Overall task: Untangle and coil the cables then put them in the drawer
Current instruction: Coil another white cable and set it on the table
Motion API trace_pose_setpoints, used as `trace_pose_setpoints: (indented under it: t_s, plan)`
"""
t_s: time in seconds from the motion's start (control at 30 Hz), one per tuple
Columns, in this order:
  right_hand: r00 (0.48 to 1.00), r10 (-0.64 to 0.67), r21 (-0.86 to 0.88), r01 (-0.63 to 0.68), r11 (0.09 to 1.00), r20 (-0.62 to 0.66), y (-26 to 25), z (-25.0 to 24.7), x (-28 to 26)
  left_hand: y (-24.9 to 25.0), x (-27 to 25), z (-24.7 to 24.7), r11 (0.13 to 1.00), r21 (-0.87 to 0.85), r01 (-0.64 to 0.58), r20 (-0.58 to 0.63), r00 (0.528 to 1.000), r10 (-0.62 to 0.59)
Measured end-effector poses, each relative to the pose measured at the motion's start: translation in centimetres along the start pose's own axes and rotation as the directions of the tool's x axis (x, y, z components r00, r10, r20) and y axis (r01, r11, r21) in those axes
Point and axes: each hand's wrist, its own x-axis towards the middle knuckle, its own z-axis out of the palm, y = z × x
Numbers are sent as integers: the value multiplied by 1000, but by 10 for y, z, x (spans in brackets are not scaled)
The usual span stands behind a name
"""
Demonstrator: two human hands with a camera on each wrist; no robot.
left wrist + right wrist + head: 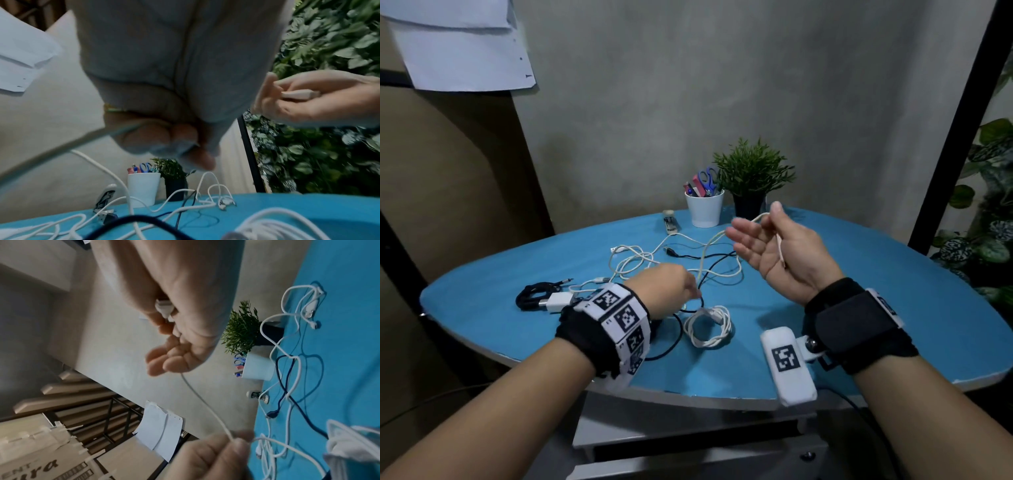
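Observation:
A cream-white cable (704, 251) stretches between my two hands above the blue table (876, 308). My right hand (756, 233) is raised palm up, and its thumb pins the cable's connector (298, 95) against the palm. Lower down, my left hand (697, 291) pinches the same cable (205, 402) between thumb and fingertips, just over the tangle of white and dark cables (654, 260). A coiled white cable (709, 325) lies near the front edge. A coiled black cable (532, 296) with a white charger plug lies at the left. The drawer (688, 445) is partly visible under the table.
At the back of the table stand a white cup (704, 210) with scissors and pens, a small potted plant (751, 178) and a stapler (671, 222). A leafy plant wall (989, 205) is on the right. A grey wall is behind.

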Motion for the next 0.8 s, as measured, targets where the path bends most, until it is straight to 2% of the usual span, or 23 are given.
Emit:
trace_pose_setpoints:
  t_s: [0.1, 0.17, 0.23, 0.27, 0.33, 0.4, 0.53, 0.63, 0.7, 0.73, 0.8]
  plan:
    - [991, -116, 9, 117, 993, -60, 2, 2, 2, 6, -5, 6, 990, 17, -142, 68, 988, 141]
    - [970, -221, -138, 206, 969, -104, 6, -2, 8, 11, -12, 1, 971, -2, -238, 66, 969, 238]
    - [937, -340, -449, 268, 853, -86, 11, -11, 12, 14, -17, -7, 941, -86, -328, -2, 944, 329]
    - [922, -384, -588, 287, 756, -43, 13, -16, 13, 14, -20, -11, 919, -134, -371, -77, 928, 364]
    - [918, -392, -731, 310, 608, 63, 18, -17, 12, 10, -20, -20, 875, -189, -446, -276, 879, 389]
    - [930, -346, -758, 316, 571, 127, 23, -14, 11, 7, -17, -28, 832, -238, -501, -430, 823, 372]
    - [947, -257, -696, 315, 645, 191, 28, -1, 10, 10, -15, -38, 743, -280, -608, -586, 721, 369]
    - [965, -111, -713, 250, 655, 236, 27, 4, 5, 8, -9, -41, 725, -314, -613, -738, 638, 219]
    - [969, -10, -702, 187, 687, 248, 24, 9, -1, 1, -3, -44, 752, -349, -559, -785, 613, 92]
    - [967, 0, -702, 185, 687, 255, 22, 11, -3, -3, -1, -45, 765, -366, -530, -790, 611, 46]
    - [962, -32, -700, 220, 679, 271, 18, 16, -7, -9, 6, -45, 782, -420, -461, -756, 655, -20]
